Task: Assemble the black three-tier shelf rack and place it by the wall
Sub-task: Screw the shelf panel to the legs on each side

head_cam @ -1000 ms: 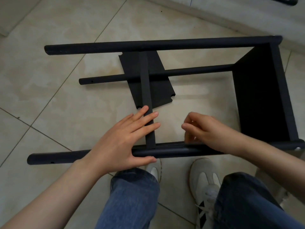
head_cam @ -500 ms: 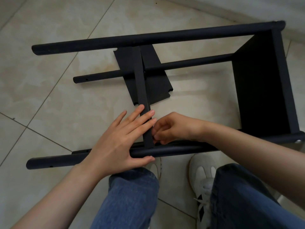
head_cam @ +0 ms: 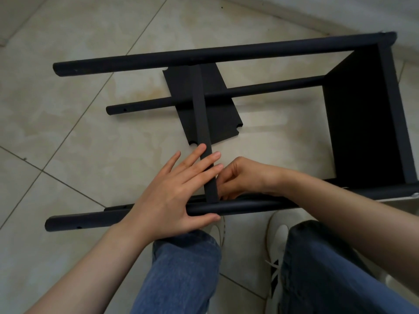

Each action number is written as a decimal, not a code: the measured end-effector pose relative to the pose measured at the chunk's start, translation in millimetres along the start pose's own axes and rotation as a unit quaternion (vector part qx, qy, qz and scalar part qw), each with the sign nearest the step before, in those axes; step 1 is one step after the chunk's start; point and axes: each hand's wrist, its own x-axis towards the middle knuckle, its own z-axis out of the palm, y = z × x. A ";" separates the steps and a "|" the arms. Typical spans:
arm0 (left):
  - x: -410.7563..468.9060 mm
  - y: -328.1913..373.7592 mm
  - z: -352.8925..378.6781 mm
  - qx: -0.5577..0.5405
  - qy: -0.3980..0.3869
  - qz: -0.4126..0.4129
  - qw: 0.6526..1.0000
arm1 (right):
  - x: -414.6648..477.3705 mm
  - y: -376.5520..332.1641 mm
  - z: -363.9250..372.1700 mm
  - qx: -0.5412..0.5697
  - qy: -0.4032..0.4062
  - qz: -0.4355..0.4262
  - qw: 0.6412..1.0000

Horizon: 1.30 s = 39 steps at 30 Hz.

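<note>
Both forearms are bare behind the left hand (head_cam: 172,196) and the right hand (head_cam: 240,175). Below the hands the legs wear blue denim jeans (head_cam: 183,275). Below the right hand is a white sneaker (head_cam: 277,241) with white laces and black stripes; a second white toe (head_cam: 219,230) shows just below the left hand.

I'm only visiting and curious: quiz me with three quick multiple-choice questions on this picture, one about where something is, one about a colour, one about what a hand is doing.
1. The fitted shelf closes which end of the rack?
A) the person's right
B) the person's left
C) neither end

2. The shoes are:
A) black
B) white
C) red

3. The left hand is:
A) a fist
B) lifted clear
C) flat on the middle shelf and near pole

Answers: 1 A, the dark panel fills the right end; 2 B, both toes look white; 3 C, straight fingers lie across both parts.
</note>
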 end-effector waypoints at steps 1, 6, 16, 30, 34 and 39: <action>0.1 -0.1 -0.7 0.002 -0.001 0.000 1.000 | -0.1 0.6 -0.6 0.009 -0.003 0.004 1.000; -0.1 -1.7 -4.5 0.008 -0.011 0.004 1.000 | 1.6 3.6 -3.7 0.054 -0.030 0.030 0.998; 0.6 -2.4 -2.7 0.008 -0.007 0.008 1.000 | 9.8 6.6 -4.1 0.082 -0.063 0.059 0.993; 0.8 -1.9 -1.9 -0.003 -0.006 0.004 1.000 | 12.6 4.9 -4.5 0.105 -0.104 0.086 0.985; 0.9 -1.4 -2.6 -0.002 -0.010 0.002 1.000 | 13.3 7.4 -5.0 0.106 -0.095 0.073 0.987; 1.3 -1.0 -2.9 -0.005 -0.013 0.001 1.000 | 10.1 7.2 -10.7 0.076 -0.088 0.056 0.992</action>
